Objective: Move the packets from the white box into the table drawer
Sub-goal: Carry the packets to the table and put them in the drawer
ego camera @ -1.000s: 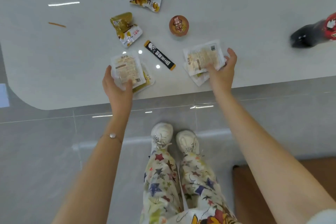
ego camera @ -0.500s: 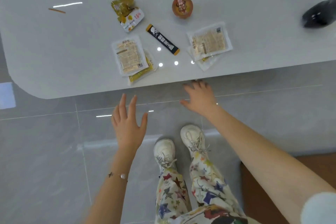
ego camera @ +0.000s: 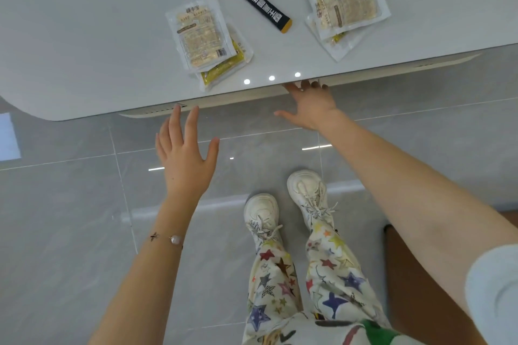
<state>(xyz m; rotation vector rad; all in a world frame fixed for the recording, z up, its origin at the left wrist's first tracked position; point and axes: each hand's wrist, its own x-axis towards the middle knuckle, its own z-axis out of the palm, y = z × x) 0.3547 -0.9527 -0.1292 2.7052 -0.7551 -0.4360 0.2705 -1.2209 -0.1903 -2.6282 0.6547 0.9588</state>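
Both hands hold nothing: the left hand hangs flat with its fingers fanned wide just below the table edge, and the right hand stretches forward, thumb splayed, fingertips meeting the cream strip under the tabletop, which I take for the drawer front. No white box shows from where I stand. The packets lie loose on the glossy top: a pale sealed packet resting on a yellow one, a black stick packet between the 2 piles, and another pale packet overlapping one beneath it. They look light, flat and floppy, with slick film likely to skate on that surface, so stacked pairs may slide apart. I would pinch each by its crimped border, or drag it to the edge first.
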